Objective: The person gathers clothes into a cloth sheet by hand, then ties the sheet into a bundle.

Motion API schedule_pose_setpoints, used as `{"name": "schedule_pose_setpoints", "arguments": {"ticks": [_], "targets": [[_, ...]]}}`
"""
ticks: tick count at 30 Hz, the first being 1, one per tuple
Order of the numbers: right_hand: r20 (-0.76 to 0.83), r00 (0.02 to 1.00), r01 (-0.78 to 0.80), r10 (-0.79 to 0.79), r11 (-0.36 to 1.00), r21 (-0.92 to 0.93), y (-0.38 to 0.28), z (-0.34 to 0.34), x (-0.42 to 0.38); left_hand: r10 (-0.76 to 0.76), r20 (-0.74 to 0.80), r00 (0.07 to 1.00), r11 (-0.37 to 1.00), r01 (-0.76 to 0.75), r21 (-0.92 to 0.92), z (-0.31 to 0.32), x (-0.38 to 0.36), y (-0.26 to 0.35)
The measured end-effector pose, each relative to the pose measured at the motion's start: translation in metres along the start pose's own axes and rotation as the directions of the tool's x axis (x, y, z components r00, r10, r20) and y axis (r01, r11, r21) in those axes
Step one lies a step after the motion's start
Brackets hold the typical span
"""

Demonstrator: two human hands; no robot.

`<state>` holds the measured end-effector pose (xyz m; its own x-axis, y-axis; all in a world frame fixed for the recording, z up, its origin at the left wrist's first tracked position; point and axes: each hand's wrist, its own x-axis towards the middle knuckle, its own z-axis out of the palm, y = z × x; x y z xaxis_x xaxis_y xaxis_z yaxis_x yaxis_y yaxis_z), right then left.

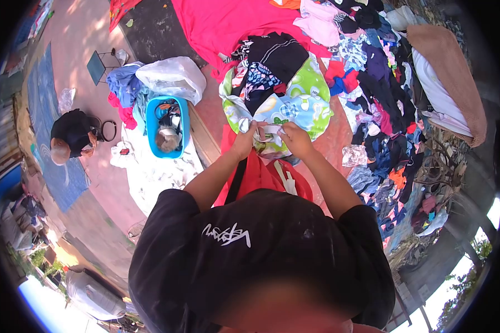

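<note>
A green, white and light-blue patterned cloth (311, 102) is spread in front of me, its near edge gathered between my hands. My left hand (244, 143) is closed on that edge at the left. A short way to the right, my right hand (298, 140) pinches the same edge, and a pale strip of fabric (270, 130) runs between the two. Dark garments (278, 55) and a blue-and-white checked piece (261, 76) lie heaped on the cloth's far side. Red fabric (255, 177) shows beneath my forearms, in front of my body.
A blue plastic tub (150, 130) holding small items stands at left, beside a white plastic bag (175, 77). A long heap of mixed clothes (380, 116) runs down the right side. Bright pink cloth (222, 25) covers the floor ahead. Another person (72, 136) is at far left.
</note>
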<state>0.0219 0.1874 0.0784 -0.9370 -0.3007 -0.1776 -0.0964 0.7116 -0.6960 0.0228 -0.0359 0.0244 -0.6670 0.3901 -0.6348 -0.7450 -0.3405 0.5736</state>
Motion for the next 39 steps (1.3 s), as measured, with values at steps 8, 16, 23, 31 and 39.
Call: {"name": "schedule_pose_setpoints", "arguments": {"ticks": [8, 16, 23, 31, 39], "targets": [[0.093, 0.995, -0.033, 0.023, 0.993, 0.115, -0.012, 0.017, 0.035, 0.186, 0.152, 0.971, 0.944, -0.219, 0.245, 0.022, 0.031, 0.023], [0.029, 0.981, -0.184, 0.191, 0.878, 0.441, 0.022, 0.025, 0.033, 0.142, 0.24, 0.96, 0.916, -0.22, 0.335, 0.039, 0.048, 0.02], [0.325, 0.84, -0.475, 0.435, 0.299, 0.827, 0.077, -0.047, 0.031, 0.174, 0.128, 0.976, 0.728, -0.215, 0.651, 0.088, 0.068, -0.019], [0.416, 0.895, -0.416, 0.164, 0.647, 0.639, 0.172, -0.081, -0.013, 0.306, 0.366, 0.879, 0.043, -0.397, 0.917, 0.175, 0.095, -0.098], [0.553, 0.83, -0.534, 0.072, 0.385, 0.752, 0.221, -0.115, -0.065, 0.273, 0.115, 0.955, 0.564, -0.255, 0.786, 0.236, 0.096, -0.166]]}}
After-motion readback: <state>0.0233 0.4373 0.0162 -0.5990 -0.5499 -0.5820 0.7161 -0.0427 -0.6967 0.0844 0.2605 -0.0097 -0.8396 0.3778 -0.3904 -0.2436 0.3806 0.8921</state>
